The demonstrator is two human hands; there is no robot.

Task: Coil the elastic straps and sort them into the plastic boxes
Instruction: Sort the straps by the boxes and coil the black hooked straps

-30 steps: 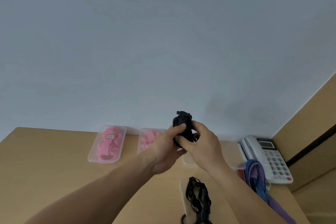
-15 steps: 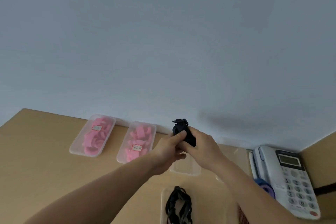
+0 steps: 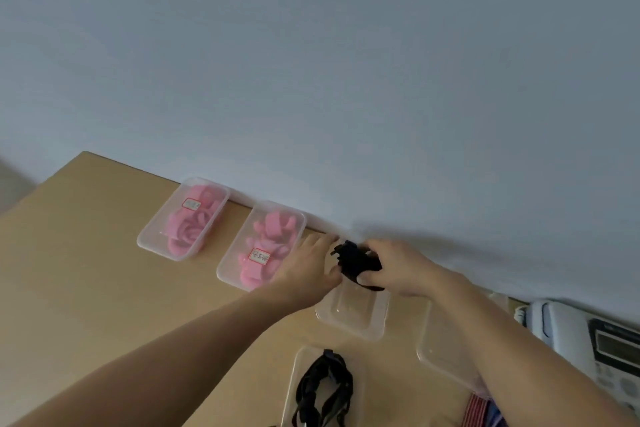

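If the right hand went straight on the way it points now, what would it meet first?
Most likely the left hand. The right hand, gripping the coiled black strap, points across at it, with only the strap between them. Depth is unclear.

Head view, tilted, facing desk (image 3: 86, 288) and wall (image 3: 311, 62)

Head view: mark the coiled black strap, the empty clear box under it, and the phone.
coiled black strap (image 3: 356, 262), head view, middle of the coil.
empty clear box (image 3: 353, 307), head view, bare floor.
phone (image 3: 568, 340), head view, white body.
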